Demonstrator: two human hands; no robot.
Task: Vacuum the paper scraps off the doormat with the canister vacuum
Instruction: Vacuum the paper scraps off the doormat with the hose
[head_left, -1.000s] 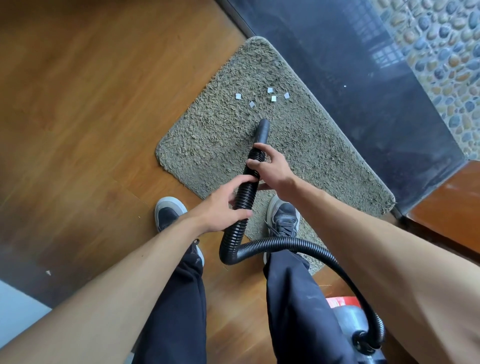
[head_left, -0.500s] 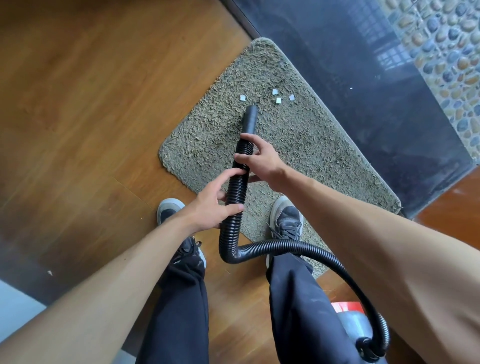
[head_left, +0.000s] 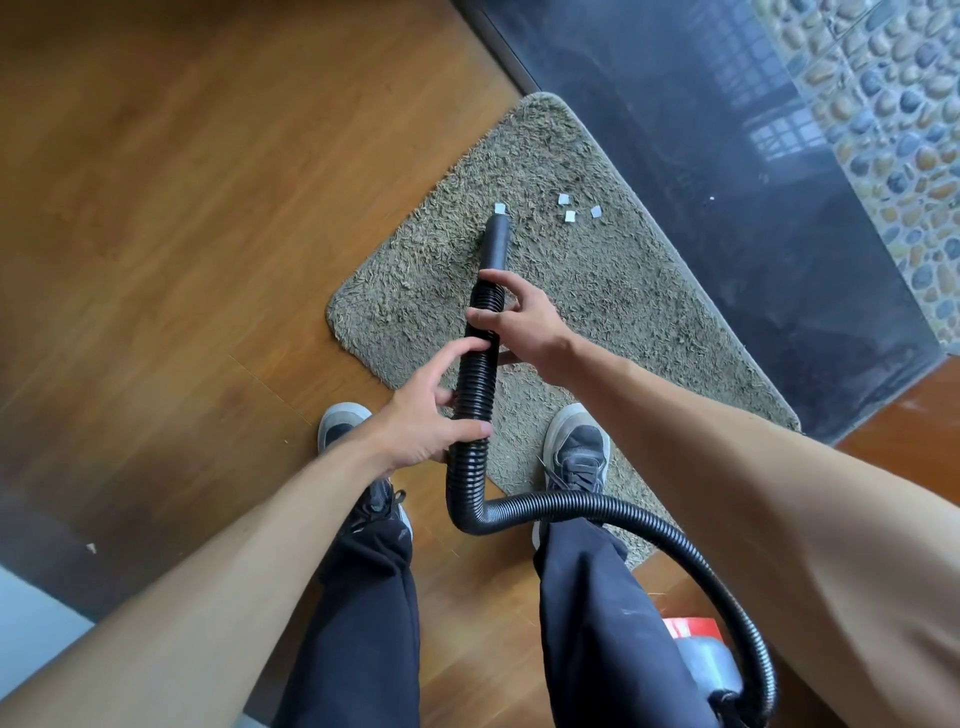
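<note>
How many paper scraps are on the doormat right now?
4. One scrap lies just past the nozzle tip; three more cluster to its right. The nozzle may hide others.

Doormat (head_left: 597, 291): shaggy fibre pile, matt and rough. Hose (head_left: 475, 384): black ribbed plastic with a slight gloss. Nozzle (head_left: 496, 241): smooth black plastic, matt. 4 paper scraps (head_left: 570, 216): flat white paper, matt. Floor (head_left: 182, 208): smooth wood planks, satin sheen. Threshold (head_left: 727, 156): dark polished slab, glossy and reflective. Canister (head_left: 706, 670): smooth grey shell.
</note>
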